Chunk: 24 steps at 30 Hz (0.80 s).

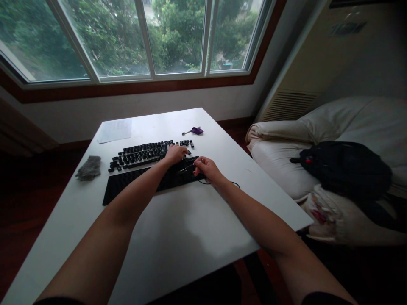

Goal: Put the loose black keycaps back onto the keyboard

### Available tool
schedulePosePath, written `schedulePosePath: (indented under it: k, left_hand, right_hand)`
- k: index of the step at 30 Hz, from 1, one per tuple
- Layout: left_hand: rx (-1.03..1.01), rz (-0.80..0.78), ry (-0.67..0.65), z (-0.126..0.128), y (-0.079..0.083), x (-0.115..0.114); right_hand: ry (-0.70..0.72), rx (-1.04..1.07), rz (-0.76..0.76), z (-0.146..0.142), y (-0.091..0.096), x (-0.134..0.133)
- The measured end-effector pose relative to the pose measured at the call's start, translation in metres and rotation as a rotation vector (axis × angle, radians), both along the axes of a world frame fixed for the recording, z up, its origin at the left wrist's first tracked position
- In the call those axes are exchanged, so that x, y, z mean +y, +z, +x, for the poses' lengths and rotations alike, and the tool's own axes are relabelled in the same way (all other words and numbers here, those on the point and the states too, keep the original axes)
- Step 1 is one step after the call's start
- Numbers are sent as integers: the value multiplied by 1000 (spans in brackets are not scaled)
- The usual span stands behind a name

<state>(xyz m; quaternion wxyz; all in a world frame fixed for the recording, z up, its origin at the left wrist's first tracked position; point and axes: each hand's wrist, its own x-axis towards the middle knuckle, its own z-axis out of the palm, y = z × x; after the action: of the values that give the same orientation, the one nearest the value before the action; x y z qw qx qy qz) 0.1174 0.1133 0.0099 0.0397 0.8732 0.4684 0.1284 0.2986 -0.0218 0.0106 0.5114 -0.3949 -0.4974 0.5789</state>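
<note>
A black keyboard base lies across the white table, and my forearms pass over part of it. Just behind it, loose black keycaps are laid out in rows. My left hand is at the right end of these rows, above the back edge of the base. Its fingers are bent and closed, and what they grip, if anything, is hidden. Over the base's right end, my right hand pinches a thin metal tool pointing left; its exact kind is too small to make out.
A grey cloth lies at the table's left edge, with a paper sheet farther back. Behind the keycaps is a purple object with a small brush-like end. A black cable curves beside my right wrist. A sofa stands at right.
</note>
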Motion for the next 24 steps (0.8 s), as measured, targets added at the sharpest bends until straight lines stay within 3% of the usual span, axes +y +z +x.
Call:
schedulePosePath:
  k: [24]
  left_hand:
    - [-10,5,-2,-6,4,-7]
  right_hand:
    - [12,21,-29,2,4,-1]
